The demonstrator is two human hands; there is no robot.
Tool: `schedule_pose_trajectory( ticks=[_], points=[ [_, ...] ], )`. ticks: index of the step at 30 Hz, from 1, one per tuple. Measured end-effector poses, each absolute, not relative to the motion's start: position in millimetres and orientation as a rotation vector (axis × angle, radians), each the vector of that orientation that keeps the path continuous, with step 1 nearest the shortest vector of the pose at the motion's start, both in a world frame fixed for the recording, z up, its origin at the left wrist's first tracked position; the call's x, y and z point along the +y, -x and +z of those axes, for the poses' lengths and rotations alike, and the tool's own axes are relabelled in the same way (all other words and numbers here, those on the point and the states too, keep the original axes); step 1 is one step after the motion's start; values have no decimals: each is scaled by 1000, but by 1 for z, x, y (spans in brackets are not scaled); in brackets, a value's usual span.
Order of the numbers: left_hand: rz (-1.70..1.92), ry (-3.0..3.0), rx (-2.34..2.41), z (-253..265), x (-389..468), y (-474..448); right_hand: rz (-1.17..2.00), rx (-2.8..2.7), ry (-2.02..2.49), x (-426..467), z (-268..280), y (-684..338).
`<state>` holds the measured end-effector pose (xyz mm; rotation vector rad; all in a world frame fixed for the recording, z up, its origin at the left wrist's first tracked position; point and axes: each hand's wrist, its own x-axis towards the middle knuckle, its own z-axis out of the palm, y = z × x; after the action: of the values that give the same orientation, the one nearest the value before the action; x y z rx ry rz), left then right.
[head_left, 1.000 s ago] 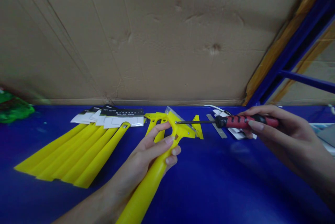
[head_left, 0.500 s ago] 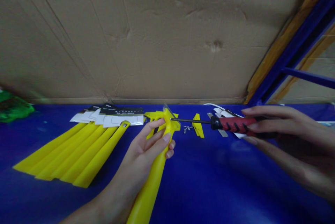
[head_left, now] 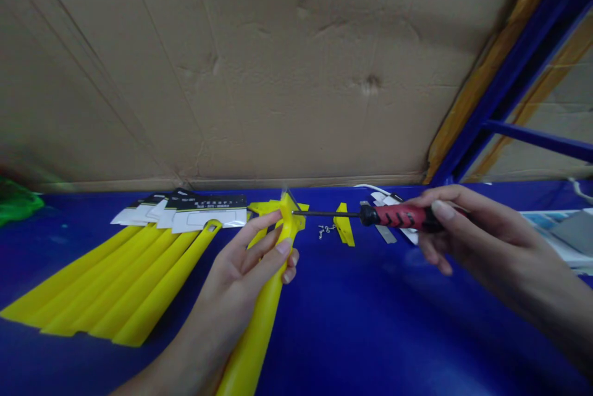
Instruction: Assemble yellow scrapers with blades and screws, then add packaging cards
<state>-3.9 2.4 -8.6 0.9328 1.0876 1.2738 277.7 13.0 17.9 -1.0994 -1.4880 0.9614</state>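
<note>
My left hand [head_left: 259,263] is closed around a long yellow plastic scraper [head_left: 260,328], just below its head. Thin clear material juts up from the far end of that head. With my right hand [head_left: 467,229] I grip the red and black handle of a screwdriver [head_left: 403,217], thumb on top. Its shaft lies level and the tip meets the side of the scraper's head; a screw there is too small to make out. Several small screws [head_left: 327,230] and a loose yellow plastic piece [head_left: 344,225] lie on the blue table below the shaft.
Several yellow scrapers [head_left: 125,285] with black-and-white packaging cards [head_left: 208,214] lie fanned at the left. Grey metal blades [head_left: 385,233] and white packets rest behind the screwdriver. A cardboard wall [head_left: 278,87] closes the back; a blue metal frame [head_left: 503,87] rises at the right.
My right hand has turned on the screwdriver handle, its thumb moving from below to on top. My left hand keeps its hold on the scraper. The whole view has shifted slightly.
</note>
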Motion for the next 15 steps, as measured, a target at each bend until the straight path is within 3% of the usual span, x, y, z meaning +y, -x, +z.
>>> schedule_pose_trajectory(
  ticks=[7, 15],
  points=[
    [1305, -918, 1110, -7, -4, -3, 1062, -1433, 1087, 17, 15, -286],
    [1232, -927, 1059, -12, -1, 0, 945, -1484, 1179, 20, 15, -282]
  ],
)
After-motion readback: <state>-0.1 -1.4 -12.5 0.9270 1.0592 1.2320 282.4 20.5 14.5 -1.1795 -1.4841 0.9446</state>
